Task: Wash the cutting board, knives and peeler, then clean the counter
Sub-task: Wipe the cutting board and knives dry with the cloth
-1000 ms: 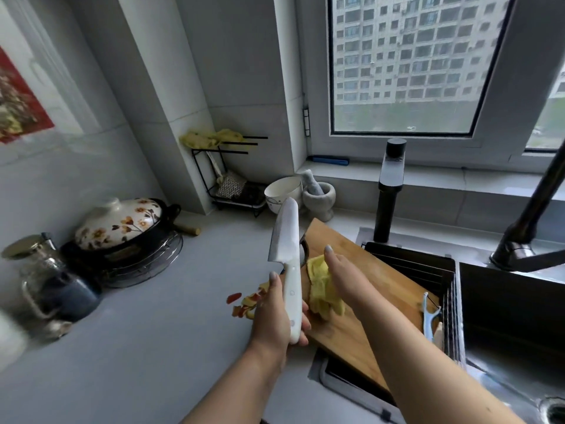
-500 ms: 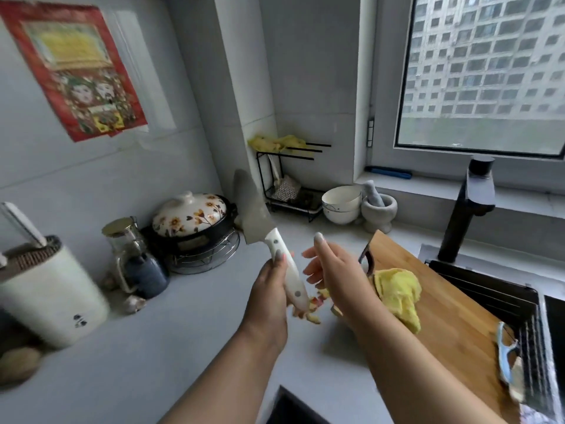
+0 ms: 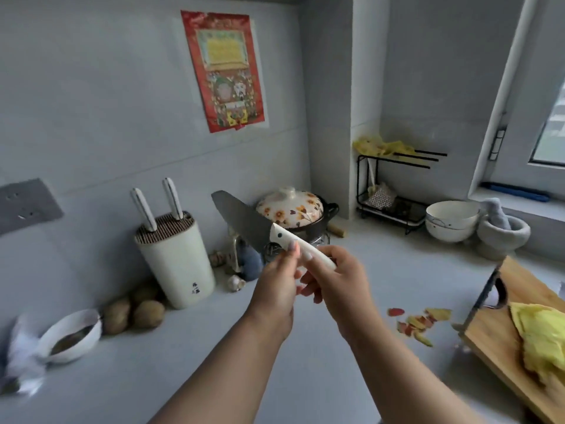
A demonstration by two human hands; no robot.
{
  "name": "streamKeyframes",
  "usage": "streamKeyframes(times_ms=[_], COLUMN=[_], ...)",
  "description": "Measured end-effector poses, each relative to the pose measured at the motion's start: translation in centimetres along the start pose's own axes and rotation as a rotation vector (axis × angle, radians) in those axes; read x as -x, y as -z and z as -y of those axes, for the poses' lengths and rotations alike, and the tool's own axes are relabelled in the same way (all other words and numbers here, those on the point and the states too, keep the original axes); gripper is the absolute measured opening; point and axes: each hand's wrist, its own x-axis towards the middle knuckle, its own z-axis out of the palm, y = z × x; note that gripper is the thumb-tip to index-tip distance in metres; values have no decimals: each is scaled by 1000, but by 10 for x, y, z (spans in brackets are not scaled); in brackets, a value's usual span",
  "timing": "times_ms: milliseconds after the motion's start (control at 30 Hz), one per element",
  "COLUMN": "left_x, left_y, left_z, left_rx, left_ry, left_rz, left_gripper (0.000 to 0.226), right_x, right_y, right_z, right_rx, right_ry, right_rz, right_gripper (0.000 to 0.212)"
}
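White-handled dark-bladed knife [image 3: 260, 231] held above grey counter [image 3: 305, 362], pinched by left hand [image 3: 275, 289] and gripped by right hand [image 3: 339, 280]. Cream knife block [image 3: 177, 261] far left; wooden cutting board [image 3: 504, 332] at right edge.

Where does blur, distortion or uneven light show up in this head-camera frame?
Head view: the bag and white bowl at the lower left edge are smeared; walls bow from the wide-angle lens; daylight comes from the window on the right, leaving the knife blade dark; the hands on its handle are fairly sharp, with no harsh glare.
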Motion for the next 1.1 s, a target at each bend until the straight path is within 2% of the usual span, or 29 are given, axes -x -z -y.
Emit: streamKeyframes(times_ms=[200,400,500,600,700,767,833,900,967,1100], left_x=[-8,-25,-41,-56,-74,-84,-94,-100,-105,-114], left_y=[78,158,189,210,228,236,245,252,258,268], left_z=[-9,-12,-13,-17,-16,-15,-15,-15,-17,-17], left_rx=[-114,-239,-362,-495,-669,-703,-738,-822,-1013,-1194], left_ry=[32,-40,-82,-102,-95,-108,-125,-133,-124,-91], left_rz=[-87,-318,-351,-367,-376,-401,-431,-406,-371,-334], left_gripper=[50,39,51,46,62,81,92,87,74,65], right_x=[-14,-42,-54,-67,-76,-81,-84,-88,-94,-111], right_y=[-61,-108,-125,-139,-151,-156,-160,-163,-170,-197], right_z=[2,6,14,17,18,19,22,29,40,65], right_rx=[56,281,395,504,571,619,679,726,742,658], right_ry=[85,211,275,317,325,327,337,350,367,448], right_rz=[-35,-63,-43,-6,7,14,17,18,17,0], right_gripper=[4,9,13,12,17,20,21,21,24,32])
